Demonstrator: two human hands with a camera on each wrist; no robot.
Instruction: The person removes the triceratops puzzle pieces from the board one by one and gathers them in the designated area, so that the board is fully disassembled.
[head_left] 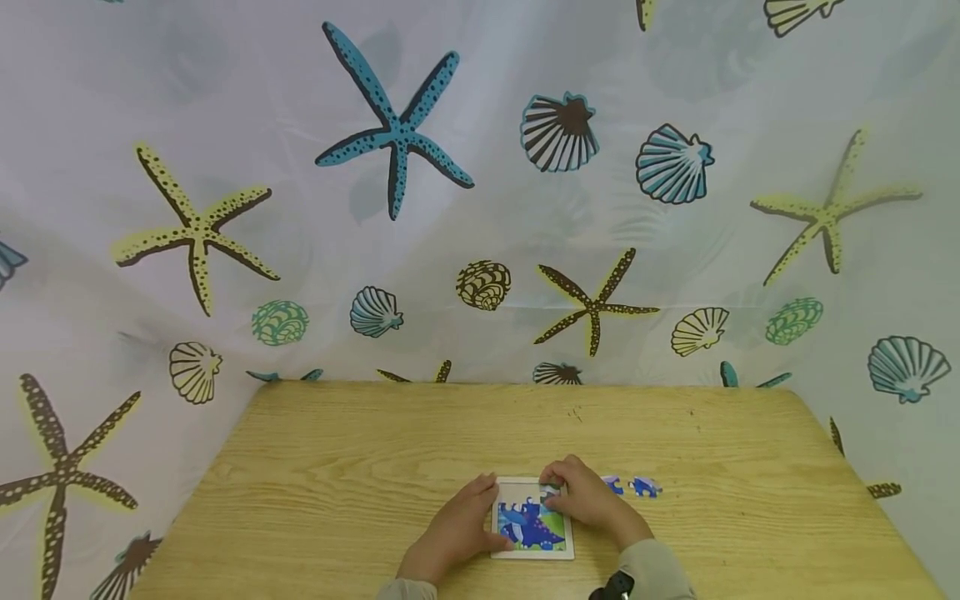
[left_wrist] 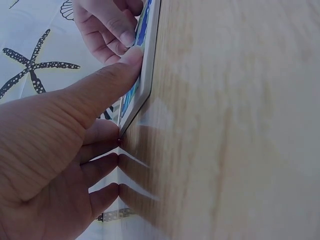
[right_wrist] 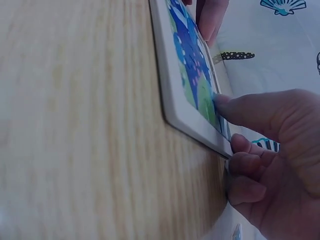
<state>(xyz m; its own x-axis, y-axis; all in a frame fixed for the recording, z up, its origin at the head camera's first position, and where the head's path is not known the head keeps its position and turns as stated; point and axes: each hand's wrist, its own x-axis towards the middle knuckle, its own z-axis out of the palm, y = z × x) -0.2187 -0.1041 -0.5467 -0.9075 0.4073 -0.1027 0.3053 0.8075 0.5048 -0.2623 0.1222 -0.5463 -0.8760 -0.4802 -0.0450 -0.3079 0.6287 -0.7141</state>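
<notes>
A jigsaw puzzle tray (head_left: 533, 556) with a pale border lies on the wooden table, its picture a blue-purple dinosaur (head_left: 536, 529) on green, partly filled at the top. My left hand (head_left: 459, 523) grips the tray's left side, its thumb (left_wrist: 112, 75) over the border and its fingers along the outer edge. At the upper right corner my right hand (head_left: 588, 500) holds a puzzle piece (head_left: 550, 492) between thumb and fingers, mostly covered by them. In the right wrist view the right thumb (right_wrist: 250, 111) lies on the picture's edge and the other fingers curl by the border.
Just right of the right hand lie loose blue puzzle pieces, one (head_left: 645, 487) in full sight and another (head_left: 612, 483) partly behind the hand. A curtain (head_left: 480, 208) printed with starfish and shells hangs behind and beside the table (head_left: 337, 467).
</notes>
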